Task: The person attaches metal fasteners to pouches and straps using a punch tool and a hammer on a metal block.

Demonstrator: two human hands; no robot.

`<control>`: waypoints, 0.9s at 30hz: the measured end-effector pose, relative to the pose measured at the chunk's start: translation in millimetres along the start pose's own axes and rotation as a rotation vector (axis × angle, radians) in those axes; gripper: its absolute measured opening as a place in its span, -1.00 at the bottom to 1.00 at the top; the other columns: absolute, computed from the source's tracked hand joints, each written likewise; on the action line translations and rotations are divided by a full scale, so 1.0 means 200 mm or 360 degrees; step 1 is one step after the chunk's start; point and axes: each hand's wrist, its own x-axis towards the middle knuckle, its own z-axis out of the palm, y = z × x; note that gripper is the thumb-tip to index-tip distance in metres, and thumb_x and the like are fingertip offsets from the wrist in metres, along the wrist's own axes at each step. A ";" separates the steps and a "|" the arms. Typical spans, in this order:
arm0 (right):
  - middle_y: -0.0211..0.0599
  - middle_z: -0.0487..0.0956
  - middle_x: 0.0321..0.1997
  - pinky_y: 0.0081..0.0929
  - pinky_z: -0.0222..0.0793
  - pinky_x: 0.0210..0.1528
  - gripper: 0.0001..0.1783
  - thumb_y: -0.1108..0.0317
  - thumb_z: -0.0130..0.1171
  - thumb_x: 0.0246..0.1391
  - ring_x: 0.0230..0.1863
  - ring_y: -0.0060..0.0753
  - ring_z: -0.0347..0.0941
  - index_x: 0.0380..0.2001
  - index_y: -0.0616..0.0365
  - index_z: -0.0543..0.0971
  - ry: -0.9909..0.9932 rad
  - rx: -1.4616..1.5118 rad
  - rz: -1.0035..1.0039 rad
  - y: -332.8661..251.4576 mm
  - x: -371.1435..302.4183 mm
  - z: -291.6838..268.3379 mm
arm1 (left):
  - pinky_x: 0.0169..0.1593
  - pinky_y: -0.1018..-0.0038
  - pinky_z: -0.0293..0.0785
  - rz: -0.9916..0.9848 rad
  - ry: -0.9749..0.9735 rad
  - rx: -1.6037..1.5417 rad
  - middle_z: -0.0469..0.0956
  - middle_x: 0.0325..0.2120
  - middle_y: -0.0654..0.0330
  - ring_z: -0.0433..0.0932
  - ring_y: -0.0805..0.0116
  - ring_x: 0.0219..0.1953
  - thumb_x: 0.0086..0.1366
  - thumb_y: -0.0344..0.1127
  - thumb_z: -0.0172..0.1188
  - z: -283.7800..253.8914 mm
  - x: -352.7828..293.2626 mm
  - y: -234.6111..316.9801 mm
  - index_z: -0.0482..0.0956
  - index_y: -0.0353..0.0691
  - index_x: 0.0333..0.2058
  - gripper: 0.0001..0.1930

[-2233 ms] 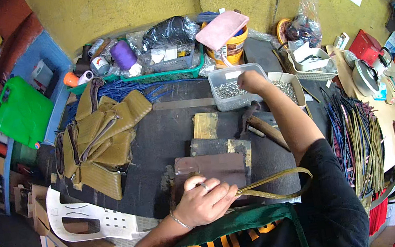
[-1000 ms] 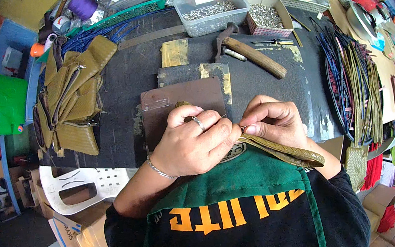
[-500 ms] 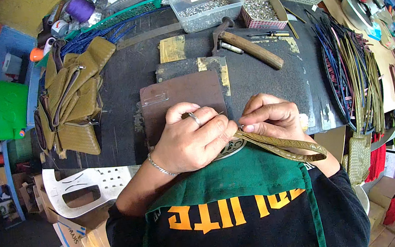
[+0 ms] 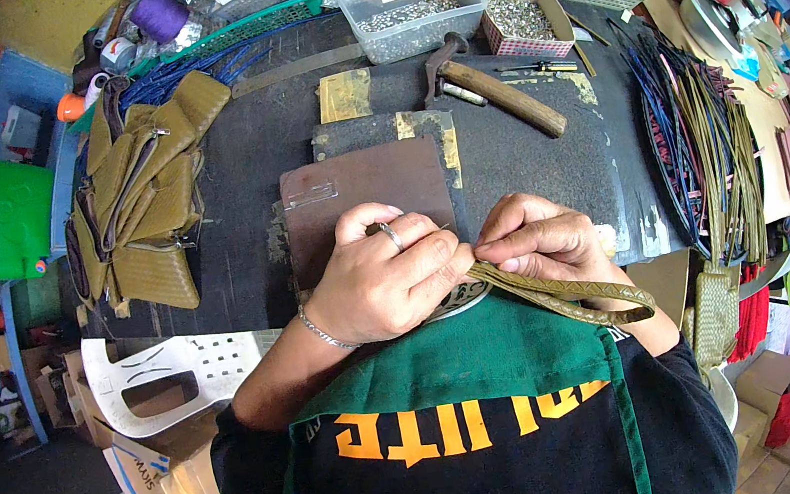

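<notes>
A looped olive-green strap point(image 4: 588, 291) with a woven pattern has its ends gathered between my two hands, just over the apron's top edge. My left hand point(image 4: 389, 273), wearing a ring and a chain bracelet, is closed on the strap's ends. My right hand point(image 4: 546, 246) pinches thumb to fingers right beside them, and the loop sags under that wrist. What sits between the right fingertips is hidden. Behind my hands a flat dark-brown board point(image 4: 366, 185) lies on the black work surface point(image 4: 545, 165).
A hammer point(image 4: 506, 100) lies beyond the board. At the back stand a clear tub point(image 4: 416, 37) and a paper box point(image 4: 525, 21) of small metal parts. Olive zippered pouches point(image 4: 145, 191) pile at left; bundled straps point(image 4: 728, 139) lie at right. A white plastic chair point(image 4: 171, 379) stands at lower left.
My right fingertips have closed in on the strap's ends, covering the small metallic piece that showed between them. My left hand and the strap have barely moved.
</notes>
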 end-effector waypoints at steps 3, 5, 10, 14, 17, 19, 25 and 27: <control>-0.28 0.46 -0.38 -0.61 0.32 -0.30 -0.78 0.55 0.12 -0.16 -0.33 -0.49 0.38 -0.34 0.20 0.54 0.0016 -0.0032 0.0035 -0.01 0.00 0.01 | -0.21 0.45 0.14 -0.0015 0.0029 -0.0002 0.44 -0.56 0.44 0.39 0.56 -0.43 -0.06 -0.33 0.15 0.00 0.00 0.00 0.52 -0.11 -0.53 -0.94; -0.28 0.46 -0.38 -0.61 0.31 -0.30 -0.78 0.55 0.12 -0.17 -0.33 -0.48 0.38 -0.34 0.19 0.54 0.0036 -0.0039 0.0071 -0.01 0.00 0.01 | -0.21 0.46 0.14 -0.0026 0.0048 -0.0008 0.44 -0.56 0.44 0.40 0.56 -0.44 -0.06 -0.33 0.15 0.00 0.00 0.00 0.52 -0.11 -0.53 -0.94; -0.33 0.45 -0.36 -0.64 0.30 -0.33 -0.67 0.57 0.22 -0.29 -0.33 -0.51 0.35 -0.31 0.16 0.54 -0.0002 -0.0062 -0.0116 0.03 0.00 0.02 | -0.24 0.47 0.17 -0.0053 0.0016 -0.0059 0.44 -0.56 0.41 0.41 0.54 -0.43 -0.06 -0.34 0.14 0.00 0.00 -0.01 0.51 -0.11 -0.51 -0.93; -0.36 0.42 -0.40 -0.65 0.28 -0.35 -0.68 0.54 0.25 -0.31 -0.35 -0.54 0.33 -0.34 0.16 0.53 0.0119 -0.0150 -0.0062 0.02 0.01 0.04 | -0.22 0.46 0.21 -0.0065 0.0039 -0.0163 0.43 -0.55 0.38 0.41 0.50 -0.43 -0.04 -0.34 0.13 0.03 0.00 -0.04 0.50 -0.13 -0.50 -0.92; -0.37 0.41 -0.41 -0.65 0.27 -0.34 -0.75 0.52 0.22 -0.25 -0.37 -0.56 0.32 -0.37 0.17 0.52 0.0347 -0.0142 0.0043 0.08 0.01 0.09 | -0.17 0.40 0.23 -0.0207 0.0023 -0.0317 0.43 -0.52 0.33 0.43 0.43 -0.41 -0.04 -0.33 0.13 0.05 0.00 -0.04 0.49 -0.16 -0.48 -0.89; -0.38 0.39 -0.41 -0.63 0.26 -0.33 -0.80 0.50 0.17 -0.17 -0.38 -0.56 0.32 -0.37 0.18 0.49 0.0391 -0.0117 0.0039 0.09 0.03 0.13 | -0.14 0.35 0.28 -0.0350 -0.0205 -0.0311 0.46 -0.45 0.24 0.45 0.35 -0.38 -0.10 -0.37 0.20 0.02 0.01 -0.05 0.49 -0.23 -0.46 -0.83; -0.23 0.38 -0.36 -0.54 0.27 -0.28 -0.86 0.47 0.05 -0.05 -0.33 -0.40 0.34 -0.37 0.27 0.39 0.0607 -0.0203 -0.0126 0.16 0.06 0.17 | -0.01 0.33 0.21 -0.0659 -0.0582 -0.0440 0.38 -0.20 0.04 0.34 0.09 -0.10 -0.10 -0.08 0.21 -0.09 0.06 -0.06 0.38 -0.35 -0.17 -0.44; -0.22 0.37 -0.35 -0.50 0.27 -0.26 -0.86 0.46 0.03 -0.03 -0.33 -0.36 0.33 -0.37 0.28 0.37 0.0574 -0.0163 -0.0109 0.16 0.07 0.18 | 0.03 0.29 0.17 -0.0785 -0.0274 -0.0251 0.28 -0.07 -0.03 0.28 0.05 -0.03 -0.07 0.03 0.16 -0.06 0.06 -0.06 0.23 -0.34 -0.02 -0.29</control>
